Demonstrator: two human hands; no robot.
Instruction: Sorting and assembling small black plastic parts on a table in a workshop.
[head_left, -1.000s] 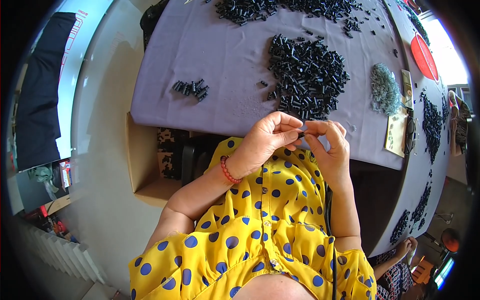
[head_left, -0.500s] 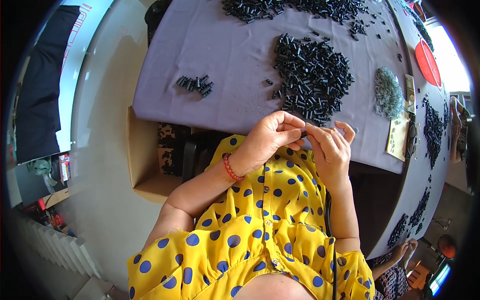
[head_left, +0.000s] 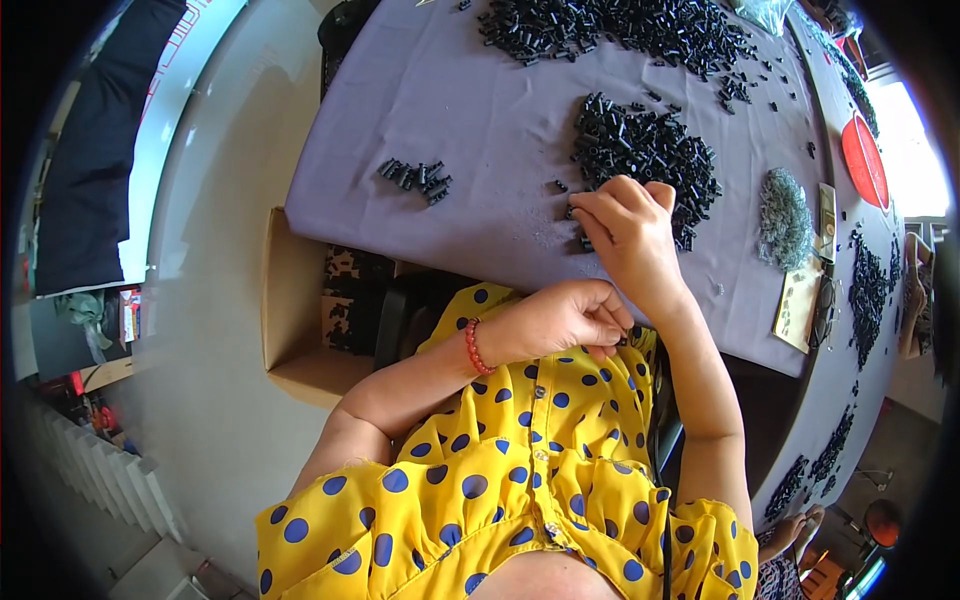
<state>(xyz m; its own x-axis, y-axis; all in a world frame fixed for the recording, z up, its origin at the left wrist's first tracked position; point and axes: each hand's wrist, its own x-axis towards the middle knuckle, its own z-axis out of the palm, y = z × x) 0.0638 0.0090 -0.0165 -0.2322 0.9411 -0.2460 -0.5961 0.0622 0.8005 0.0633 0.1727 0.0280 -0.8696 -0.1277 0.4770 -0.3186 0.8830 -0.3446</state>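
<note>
My left hand, with a red bead bracelet at the wrist, is closed low in front of the yellow dress. A small dark piece shows at its fingertips; most of it is covered. Over the near edge of a big heap of short black plastic tubes reaches my right hand. Its thumb and forefinger come together at a small black tube on the heap's left side. Another black tube lies below those fingers.
A small group of black tubes lies to the left on the purple cloth. To the right are a clump of clear small parts, glasses and a red tray. An open cardboard box stands below the table's left edge.
My hands were together at the table's near edge and have parted. The right went forward to the heap; the left dropped toward my lap. The view has shifted slightly.
</note>
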